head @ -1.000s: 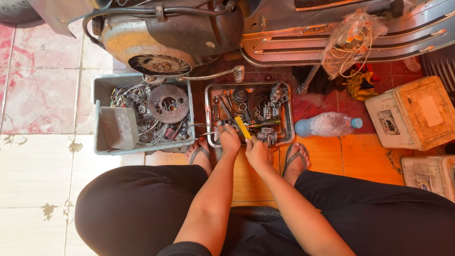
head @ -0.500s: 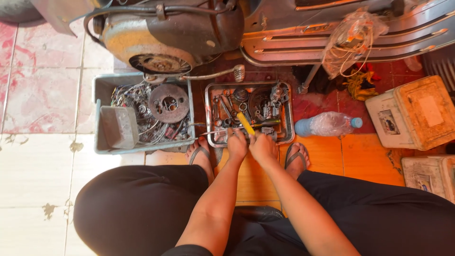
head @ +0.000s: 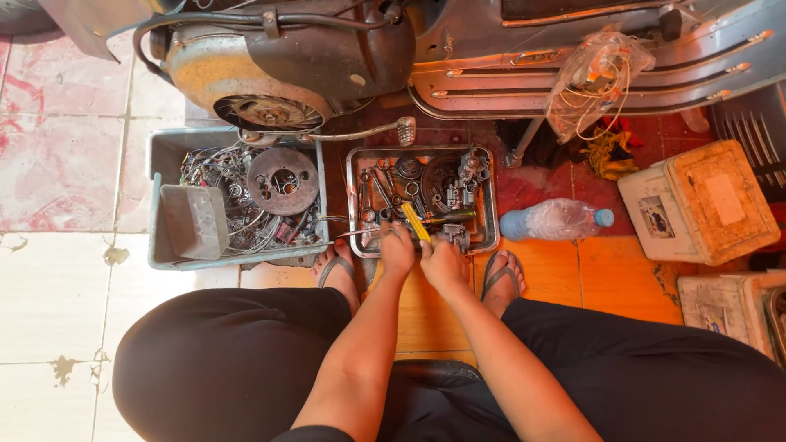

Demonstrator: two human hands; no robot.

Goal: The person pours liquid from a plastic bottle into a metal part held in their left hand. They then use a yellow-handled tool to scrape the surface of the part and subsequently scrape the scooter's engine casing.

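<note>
Two hands, side by side at the near edge of one metal tray (head: 354,172). Left hand (head: 398,250) closed, contents not discernible. Right hand (head: 442,263) closed on one yellow-handled screwdriver (head: 415,222), which slants up over the tray's near edge. Two sandalled feet flank the hands. Tray holds wrenches and small engine parts (too jumbled to count). One grey bin (head: 164,262) beside the tray's left edge; one plastic bottle (head: 557,220) to its right. One scooter (head: 393,57) beyond.
</note>
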